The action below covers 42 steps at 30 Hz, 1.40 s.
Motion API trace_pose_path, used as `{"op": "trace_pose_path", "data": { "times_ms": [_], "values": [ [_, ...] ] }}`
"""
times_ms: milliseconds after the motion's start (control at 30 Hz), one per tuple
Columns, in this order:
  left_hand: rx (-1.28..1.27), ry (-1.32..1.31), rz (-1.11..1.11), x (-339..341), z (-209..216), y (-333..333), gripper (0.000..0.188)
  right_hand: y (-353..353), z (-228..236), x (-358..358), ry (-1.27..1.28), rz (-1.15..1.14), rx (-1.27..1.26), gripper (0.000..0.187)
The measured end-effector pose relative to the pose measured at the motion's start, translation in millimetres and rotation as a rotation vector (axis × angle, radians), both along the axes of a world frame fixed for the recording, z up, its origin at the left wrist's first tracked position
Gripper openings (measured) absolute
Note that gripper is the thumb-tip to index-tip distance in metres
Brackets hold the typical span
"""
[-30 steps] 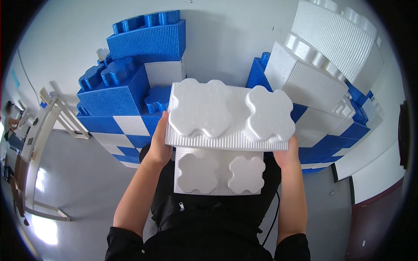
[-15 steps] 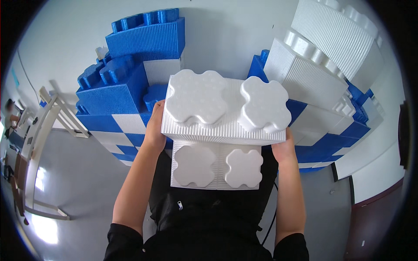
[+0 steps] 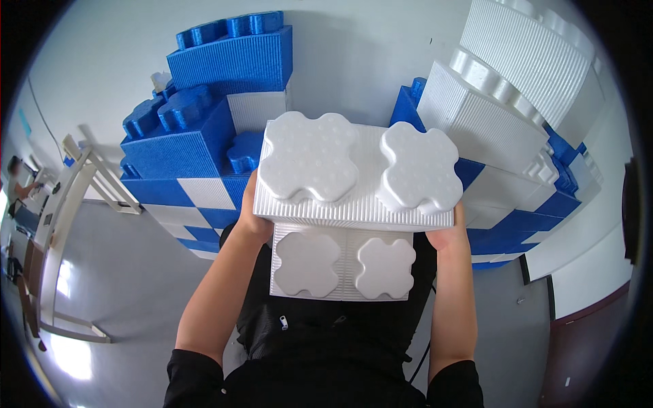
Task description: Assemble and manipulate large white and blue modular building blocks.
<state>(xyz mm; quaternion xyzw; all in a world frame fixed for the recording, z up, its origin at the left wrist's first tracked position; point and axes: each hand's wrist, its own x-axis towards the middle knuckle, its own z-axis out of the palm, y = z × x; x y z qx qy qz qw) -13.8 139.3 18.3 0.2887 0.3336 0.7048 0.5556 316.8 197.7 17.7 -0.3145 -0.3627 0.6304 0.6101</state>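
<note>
The upper white block (image 3: 367,170) is held up in front of the person's body, its two lobed knobs facing me as I look down over their shoulder. The left hand (image 3: 254,221) clasps its left end and the right hand (image 3: 449,232) its right end, so it hangs almost level between them. Most of the fingers are tucked behind or beneath the block; I cannot tell whether they are spread or pressed together, only that the two hands pinch it from its ends.

Below it, closer to the waist, sits a lower white block (image 3: 348,265) with two similar knobs, partly covered by the upper one. Whether the two touch, I cannot make out. The person's black trousers (image 3: 299,347) show beneath.

Ahead on the left rises a stack of blue and white blocks (image 3: 173,153), a blue block (image 3: 231,64) topping it; a right-hand stack (image 3: 486,122) climbs higher, with white blocks at its top. Behind both is a pale wall (image 3: 340,61). Over at the far left, near a pale frame (image 3: 51,272), another person (image 3: 24,194) works, blurred and small.
</note>
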Motion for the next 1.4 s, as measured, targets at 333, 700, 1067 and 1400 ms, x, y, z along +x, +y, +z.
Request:
{"op": "trace_pose_path", "data": {
  "times_ms": [333, 700, 1067, 1400],
  "values": [
    [0.046, 0.252, -0.074, 0.1, 14.4, -10.3, 0.05, -2.1, -13.8, 10.8, 0.085, 0.044, 0.07, 0.045],
    [0.023, 0.312, -0.076, -4.2, 29.4, -12.3, 0.05, -7.7, -6.2, 9.6, 0.096, 0.007, 0.055, 0.044],
    [0.052, 0.204, -0.046, -5.7, 27.1, -18.2, 0.049, -17.1, 21.7, 3.0, 0.04, 0.023, 0.058, 0.045],
    [0.086, 0.182, -0.026, -17.2, 17.6, -21.6, 0.048, -25.2, 39.3, -7.0, 0.027, 0.003, 0.031, 0.044]
  ]
}}
